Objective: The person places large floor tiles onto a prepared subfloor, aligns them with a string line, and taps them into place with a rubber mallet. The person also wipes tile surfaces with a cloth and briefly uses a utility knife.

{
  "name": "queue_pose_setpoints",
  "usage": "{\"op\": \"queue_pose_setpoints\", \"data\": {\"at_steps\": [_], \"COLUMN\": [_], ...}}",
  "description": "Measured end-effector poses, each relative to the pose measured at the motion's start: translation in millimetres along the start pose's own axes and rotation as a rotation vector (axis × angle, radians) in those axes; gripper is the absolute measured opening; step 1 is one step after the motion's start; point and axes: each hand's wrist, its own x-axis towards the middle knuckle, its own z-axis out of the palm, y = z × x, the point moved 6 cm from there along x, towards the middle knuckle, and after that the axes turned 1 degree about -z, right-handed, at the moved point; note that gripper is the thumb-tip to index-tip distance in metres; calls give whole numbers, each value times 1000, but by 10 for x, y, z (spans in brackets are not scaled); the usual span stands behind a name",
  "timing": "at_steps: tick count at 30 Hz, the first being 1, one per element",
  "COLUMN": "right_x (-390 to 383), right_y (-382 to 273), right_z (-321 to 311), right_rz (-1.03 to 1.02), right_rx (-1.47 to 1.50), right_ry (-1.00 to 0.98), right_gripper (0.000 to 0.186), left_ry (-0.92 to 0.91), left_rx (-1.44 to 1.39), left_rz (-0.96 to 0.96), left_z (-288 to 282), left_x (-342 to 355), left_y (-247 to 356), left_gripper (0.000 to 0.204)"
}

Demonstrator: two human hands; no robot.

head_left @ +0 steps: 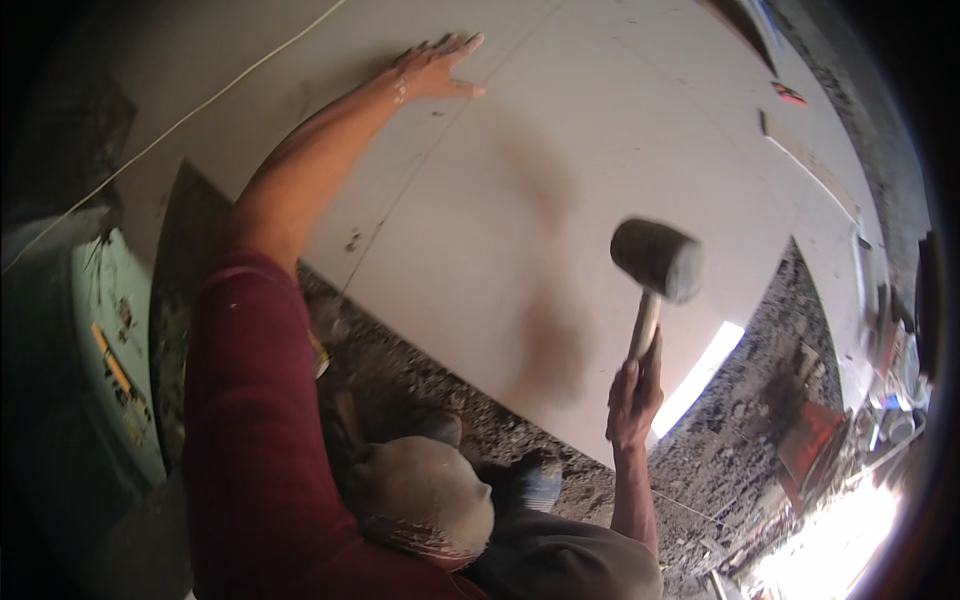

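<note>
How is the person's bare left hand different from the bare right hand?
The bare left hand has its fingers spread, while the bare right hand is curled closed. The left holds nothing; the right grips a dark, round-headed mallet with a pale handle. In the picture, the left is near the top, over the pale, smooth tiles; the right is lower down. Neither wears a glove.

A maroon sleeve [250,400] ends near the elbow [262,235]; whitish smears [400,92] mark the wrist by the left hand [436,74].
</note>
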Motion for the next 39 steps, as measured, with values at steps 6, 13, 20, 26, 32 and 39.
{"op": "queue_pose_setpoints", "data": {"at_steps": [6, 13, 20, 26, 32, 39], "right_x": [-625, -627, -452, -309, -397, -489], "right_y": [189, -619, -495, -327, -665, -544], "right_z": [310, 185, 197, 146, 290, 19], "right_rz": [66, -283, -266, -321, -682, -130], "right_rx": [-8, 226, -43, -183, -333, -83], "right_ry": [-201, -73, 57, 118, 53, 43], "right_gripper": [61, 66, 61, 58, 53, 57], "left_ry": [-229, -113, -298, -313, -379, -319], "left_rx": [27, -85, -17, -60, -46, 15], "left_rz": [-143, -6, -200, -224, -259, -222], "left_z": [134, 333, 231, 319, 385, 343], "left_x": [-2028, -2907, -2857, -2853, -2845, -2847], "left_y": [-365, -155, -32, -75, -123, -102], "left_gripper": [118, 131, 140, 139, 141, 143]}}
